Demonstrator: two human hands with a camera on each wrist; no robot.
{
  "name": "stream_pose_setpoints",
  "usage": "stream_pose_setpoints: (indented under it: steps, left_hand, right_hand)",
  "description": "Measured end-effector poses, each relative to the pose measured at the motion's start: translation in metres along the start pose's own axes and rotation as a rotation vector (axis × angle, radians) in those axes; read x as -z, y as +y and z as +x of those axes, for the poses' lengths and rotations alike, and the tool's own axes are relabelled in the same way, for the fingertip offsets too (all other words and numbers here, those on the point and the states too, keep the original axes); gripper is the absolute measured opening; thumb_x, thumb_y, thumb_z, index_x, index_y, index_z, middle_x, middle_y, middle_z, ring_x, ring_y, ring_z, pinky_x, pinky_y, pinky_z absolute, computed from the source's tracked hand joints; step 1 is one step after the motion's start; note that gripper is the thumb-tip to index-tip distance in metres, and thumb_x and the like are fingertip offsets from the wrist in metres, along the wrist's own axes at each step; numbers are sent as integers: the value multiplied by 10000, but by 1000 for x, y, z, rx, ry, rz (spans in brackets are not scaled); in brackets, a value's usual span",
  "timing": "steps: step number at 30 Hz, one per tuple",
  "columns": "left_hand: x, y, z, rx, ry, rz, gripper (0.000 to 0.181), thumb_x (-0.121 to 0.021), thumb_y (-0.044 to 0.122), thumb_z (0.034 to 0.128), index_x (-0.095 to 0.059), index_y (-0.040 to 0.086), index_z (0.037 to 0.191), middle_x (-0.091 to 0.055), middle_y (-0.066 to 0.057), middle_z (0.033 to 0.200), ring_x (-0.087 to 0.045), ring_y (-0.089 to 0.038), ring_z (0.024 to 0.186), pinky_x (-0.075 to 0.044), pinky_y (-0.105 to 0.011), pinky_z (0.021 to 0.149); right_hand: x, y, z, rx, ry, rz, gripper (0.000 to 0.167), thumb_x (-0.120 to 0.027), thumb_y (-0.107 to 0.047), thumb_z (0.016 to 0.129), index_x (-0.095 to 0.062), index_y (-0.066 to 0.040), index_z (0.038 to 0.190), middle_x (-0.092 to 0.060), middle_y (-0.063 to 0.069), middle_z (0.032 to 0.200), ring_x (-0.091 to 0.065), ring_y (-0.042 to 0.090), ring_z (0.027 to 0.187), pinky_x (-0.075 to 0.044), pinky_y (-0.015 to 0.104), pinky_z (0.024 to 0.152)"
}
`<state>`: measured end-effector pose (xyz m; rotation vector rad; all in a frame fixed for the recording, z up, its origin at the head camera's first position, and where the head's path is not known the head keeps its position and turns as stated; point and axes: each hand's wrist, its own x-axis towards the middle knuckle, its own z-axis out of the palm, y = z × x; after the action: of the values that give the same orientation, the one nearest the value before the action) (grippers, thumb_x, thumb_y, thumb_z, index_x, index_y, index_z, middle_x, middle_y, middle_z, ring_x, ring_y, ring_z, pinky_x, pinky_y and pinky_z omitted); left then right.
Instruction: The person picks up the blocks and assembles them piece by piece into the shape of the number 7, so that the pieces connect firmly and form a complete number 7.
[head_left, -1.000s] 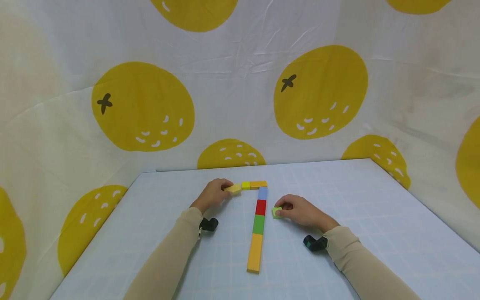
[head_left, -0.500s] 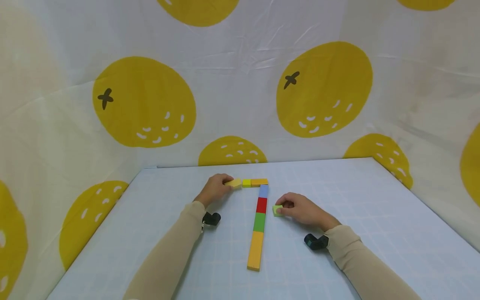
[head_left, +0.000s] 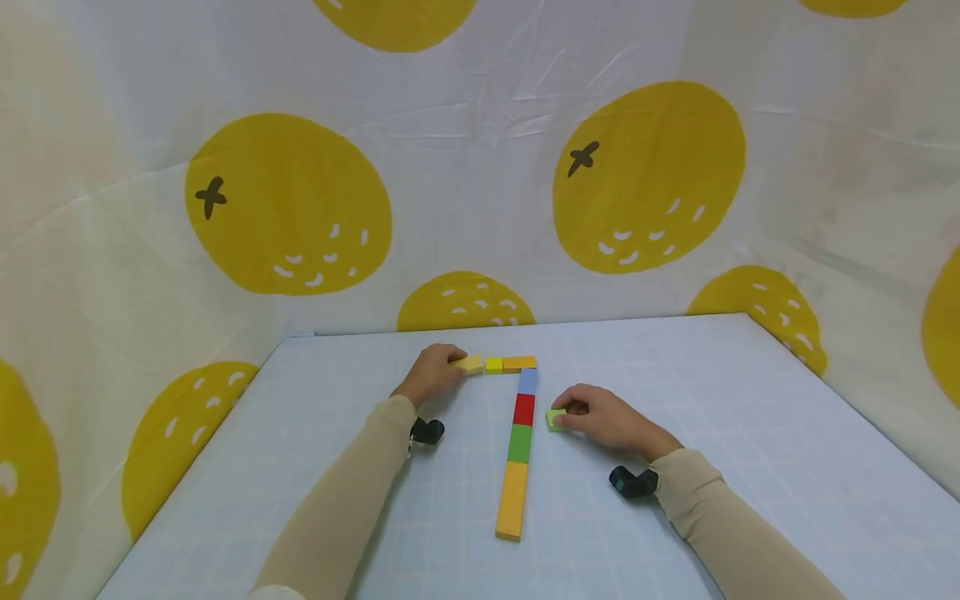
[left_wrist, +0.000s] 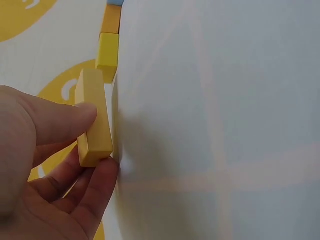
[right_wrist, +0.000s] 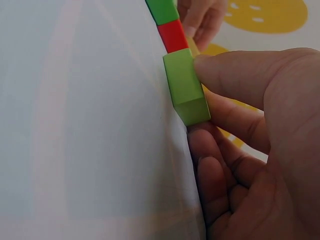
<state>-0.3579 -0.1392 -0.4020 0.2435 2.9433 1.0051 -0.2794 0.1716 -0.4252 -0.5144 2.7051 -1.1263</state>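
My left hand (head_left: 435, 372) pinches a pale yellow toy block (left_wrist: 96, 137) between thumb and fingers. This block lies roughly in line with the far row, a narrow gap left of the bright yellow cube (head_left: 493, 366). An orange block (head_left: 519, 364) adjoins the cube's right side. Below it runs a column of blue (head_left: 528, 382), red (head_left: 524, 409), green (head_left: 520, 443) and long orange (head_left: 512, 501) blocks. To the right of the column, my right hand (head_left: 606, 417) holds a light green block (right_wrist: 186, 82) by thumb and fingers, apart from the red and green ones.
The blocks lie on a table (head_left: 660, 367) with a pale blue checked cover. A white curtain (head_left: 465, 183) printed with large yellow fruit hangs behind and at both sides. Each wrist carries a small black camera, one on the left (head_left: 428, 431), one on the right (head_left: 634, 482).
My left hand has moved slightly away from me, bringing the pale yellow block more into line with the far row. My right hand stays nearly still. The head view has shifted a little.
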Motion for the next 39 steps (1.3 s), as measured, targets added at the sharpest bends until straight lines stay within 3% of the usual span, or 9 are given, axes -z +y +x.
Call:
stream_pose_setpoints:
  steps: [8, 17, 28, 39]
  left_hand:
    - [0, 1, 1, -12, 1, 31, 328, -674, 81, 940, -682, 45, 1266, -638, -97, 1276, -552, -260, 1186, -425, -423, 1051]
    - [-1, 2, 2, 14, -17, 82, 327, -667, 83, 951, -678, 54, 1277, -604, -102, 1303, -521, -266, 1222, -393, -431, 1089]
    - [-6, 3, 8, 32, -10, 68, 325, -667, 69, 948, -683, 53, 1272, -597, -109, 1290, -527, -264, 1179, -406, -425, 1076]
    - [-6, 3, 9, 2, -11, 90, 321, -649, 63, 950, -688, 47, 1268, -613, -119, 1288, -535, -276, 1205, -398, -422, 1084]
  right_hand:
    - [0, 1, 2, 10, -1, 1, 214, -720, -315, 933, -695, -206, 1115, -599, -21, 973, -530, 191, 922, -480, 341, 799]
    - [-1, -1, 2, 16, 0, -10, 194, -711, -304, 940, -696, -208, 1107, -604, -26, 971, -536, 190, 916, -478, 345, 803]
    - [-1, -1, 1, 13, 8, -6, 188, -713, -295, 938, -697, -204, 1102, -601, -22, 968, -533, 194, 918, -476, 346, 807]
    - [-2, -1, 1, 32, 7, 3, 193, -716, -294, 936, -698, -202, 1104, -603, -24, 971, -536, 193, 914, -476, 352, 808]
